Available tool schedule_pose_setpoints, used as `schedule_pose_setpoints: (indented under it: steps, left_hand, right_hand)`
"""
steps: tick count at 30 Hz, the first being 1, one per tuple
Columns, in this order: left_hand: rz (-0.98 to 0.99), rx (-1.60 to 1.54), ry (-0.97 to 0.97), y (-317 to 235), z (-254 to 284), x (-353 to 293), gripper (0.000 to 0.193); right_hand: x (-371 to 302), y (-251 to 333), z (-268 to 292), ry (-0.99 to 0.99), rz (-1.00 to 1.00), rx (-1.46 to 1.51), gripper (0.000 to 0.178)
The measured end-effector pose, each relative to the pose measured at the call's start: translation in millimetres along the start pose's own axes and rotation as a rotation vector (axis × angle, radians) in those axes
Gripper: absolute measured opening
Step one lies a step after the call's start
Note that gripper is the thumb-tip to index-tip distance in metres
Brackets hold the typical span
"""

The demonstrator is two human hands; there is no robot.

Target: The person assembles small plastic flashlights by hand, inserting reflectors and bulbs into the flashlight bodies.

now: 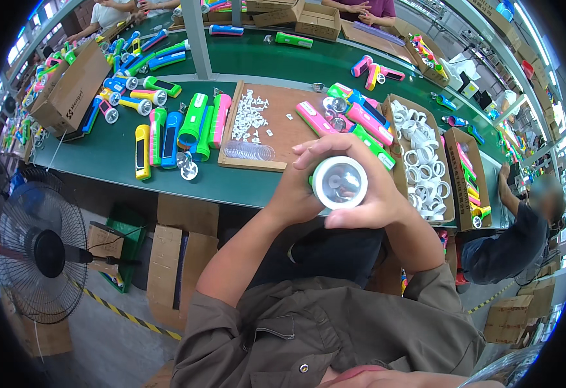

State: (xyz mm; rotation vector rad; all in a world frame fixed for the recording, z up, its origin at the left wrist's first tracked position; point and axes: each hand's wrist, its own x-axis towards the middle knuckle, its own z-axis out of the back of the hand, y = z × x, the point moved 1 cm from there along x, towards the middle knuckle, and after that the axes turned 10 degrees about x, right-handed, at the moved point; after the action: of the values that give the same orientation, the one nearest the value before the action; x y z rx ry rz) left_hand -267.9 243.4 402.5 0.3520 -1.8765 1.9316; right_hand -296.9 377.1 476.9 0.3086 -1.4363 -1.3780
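Close in front of my chest is a flashlight [340, 183], its white ring and shiny reflector facing up toward me. My right hand [377, 194] curls round the white ring, thumb along the near side and fingers over the far side. From the left, my left hand [294, 187] grips the flashlight lower down; a sliver of green body shows there, and most of the body is hidden. Beyond my hands lies a wooden tray [276, 119] with small white plastic parts [249, 115] and a row of clear discs [249, 150].
A cardboard box of white rings [425, 158] stands right of my hands. Several coloured flashlight bodies [195, 119] lie left of the tray, with loose reflectors [187, 167] nearby. A fan [43, 252] stands at lower left. Another person [506, 239] works at the right.
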Motion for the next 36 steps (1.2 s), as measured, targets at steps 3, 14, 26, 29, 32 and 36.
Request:
schedule_pose_setpoints:
  steps: [3,14,26,29,32,36]
  left_hand:
    - [-0.076,0.012,-0.051,5,2,7,0.037]
    - [-0.036,0.305,-0.239,23,-7,-8,0.033]
    - [-0.005,0.354,0.268,74,-25,-166,0.036]
    - [0.231,0.152,0.575,65,-23,-195,0.041]
    - [0.183,0.191,0.526,64,-35,-213,0.048]
    - [0.307,0.122,0.564,68,-40,-211,0.043]
  right_hand:
    - [0,-1,-7,-0.073,0.020,0.188,0.042]
    - [-13,-24,-10,-0.370,-0.152,0.467,0.032]
    - [-94,-50,-55,0.481,-0.536,0.472,0.043]
    - [-135,-61,-90,0.520,-0.547,0.653,0.036]
    - [-167,-55,-114,0.366,-0.527,0.640,0.027]
    - [-186,-49,-122,0.179,-0.620,0.721,0.026]
